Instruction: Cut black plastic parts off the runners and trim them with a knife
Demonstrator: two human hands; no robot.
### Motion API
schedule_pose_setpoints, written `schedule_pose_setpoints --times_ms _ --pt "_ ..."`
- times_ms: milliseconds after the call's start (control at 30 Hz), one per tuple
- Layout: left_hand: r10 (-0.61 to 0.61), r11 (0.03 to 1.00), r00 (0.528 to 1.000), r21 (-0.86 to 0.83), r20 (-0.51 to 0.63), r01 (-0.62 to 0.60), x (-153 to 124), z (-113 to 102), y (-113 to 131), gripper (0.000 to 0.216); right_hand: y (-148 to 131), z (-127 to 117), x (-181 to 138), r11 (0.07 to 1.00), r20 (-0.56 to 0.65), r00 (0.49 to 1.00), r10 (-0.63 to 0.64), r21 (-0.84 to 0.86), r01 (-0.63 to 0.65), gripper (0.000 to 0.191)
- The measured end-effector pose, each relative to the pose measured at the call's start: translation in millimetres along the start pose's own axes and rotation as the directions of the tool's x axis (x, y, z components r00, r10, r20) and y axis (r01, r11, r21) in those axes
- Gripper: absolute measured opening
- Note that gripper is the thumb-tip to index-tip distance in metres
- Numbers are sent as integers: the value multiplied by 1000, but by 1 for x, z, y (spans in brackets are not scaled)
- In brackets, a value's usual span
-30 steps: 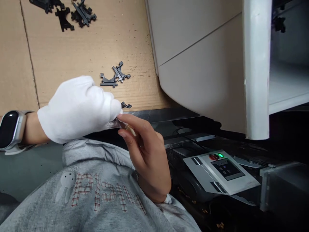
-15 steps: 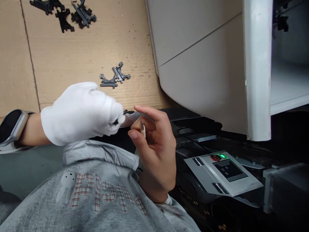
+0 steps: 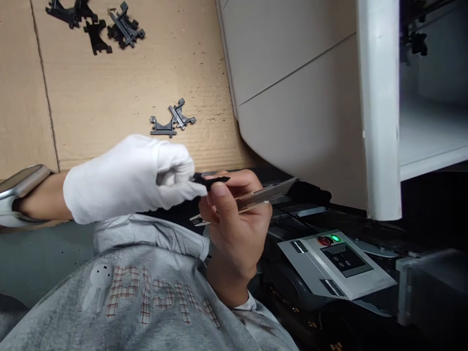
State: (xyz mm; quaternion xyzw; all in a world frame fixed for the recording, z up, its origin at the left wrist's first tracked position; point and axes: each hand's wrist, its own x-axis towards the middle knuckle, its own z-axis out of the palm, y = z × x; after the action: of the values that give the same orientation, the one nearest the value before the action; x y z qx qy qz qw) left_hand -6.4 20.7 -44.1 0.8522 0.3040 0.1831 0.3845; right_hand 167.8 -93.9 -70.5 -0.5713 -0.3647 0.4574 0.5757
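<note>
My left hand, in a white glove, pinches one end of a small black plastic bracket between thumb and fingers. Pressing on the bracket's other end is the thumb of my bare right hand. A slim, flat tool with a pale edge and a blade-like metal end lies across the right palm, its far end pointing right; its exact kind is unclear. Part of the bracket is hidden by the fingers. Two similar brackets, one flat and one slanted, touch on the cardboard just beyond the glove.
More black brackets lie in groups at the upper left of the cardboard surface. A large grey panel with a pale upright edge borders it on the right. A control box with a lit green button sits at lower right.
The bracket, mostly hidden in the glove before, now spans both hands. My right fingers have closed on it, and the tool has swung from end-on to lying sideways.
</note>
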Motion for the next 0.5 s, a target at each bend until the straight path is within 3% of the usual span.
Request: schedule_pose_setpoints --times_ms 100,200,367,433,500 --pt "-248 924 958 -263 142 278 2 -3 5 6 -3 4 -3 1000 -45 999 3 16 -2 24" --pt "-373 805 909 -421 188 417 4 -4 10 8 -4 10 -5 1000 -43 999 -4 27 5 17" --pt "-375 690 908 -598 186 407 4 -5 13 15 0 8 -5 995 130 987 -95 56 88 7" --pt "-344 701 925 -611 161 368 3 -6 11 13 -2 0 -6 991 230 964 -136 48 128 23" --pt "-283 712 946 -626 158 318 1 -6 9 13 -6 -10 -7 987 279 954 -111 -82 139 52"
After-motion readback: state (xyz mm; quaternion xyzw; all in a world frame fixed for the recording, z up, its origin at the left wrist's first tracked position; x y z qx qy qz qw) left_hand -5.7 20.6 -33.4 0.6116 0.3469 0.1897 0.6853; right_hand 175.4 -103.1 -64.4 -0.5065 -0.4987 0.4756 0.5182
